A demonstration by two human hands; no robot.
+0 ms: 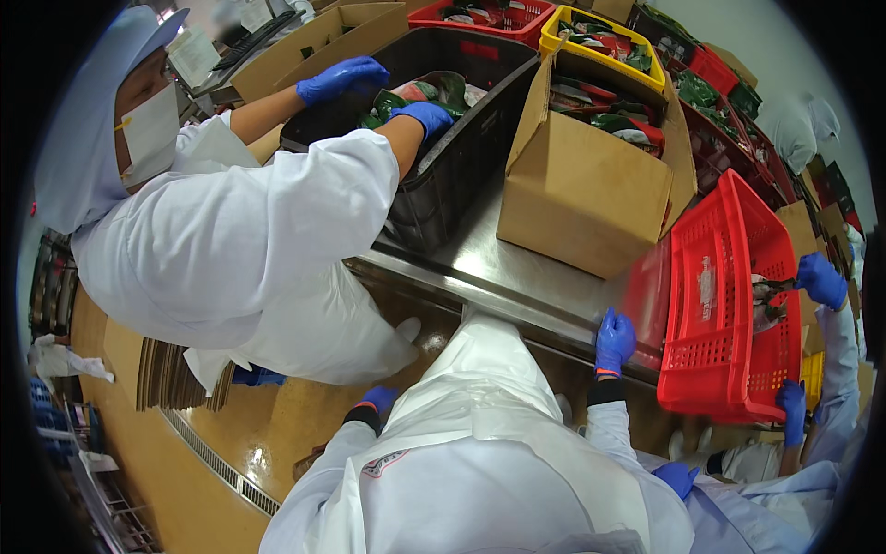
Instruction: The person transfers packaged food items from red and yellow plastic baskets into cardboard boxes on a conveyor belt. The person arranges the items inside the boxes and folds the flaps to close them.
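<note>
My left hand point(379, 399), in a blue glove, hangs low beside my white apron, and its fingers are partly hidden. At the front edge of the stainless steel table point(554, 266) is my blue-gloved right hand point(615, 341); whether it grips the edge cannot be told. A cardboard box point(581, 190) with open flaps stands on the table in front of me, holding red and green plastic packets point(626, 131). To the right of my right hand, a red plastic basket point(706, 305) is tilted on its side, with a co-worker's gloved hands at its far side.
At left, a masked co-worker point(235, 228) reaches with gloved hands into a black plastic crate point(443, 208) of packets. Behind the box stand a yellow basket point(547, 41) and a red basket point(533, 31). Flattened cardboard point(173, 374) leans near a floor drain point(214, 464).
</note>
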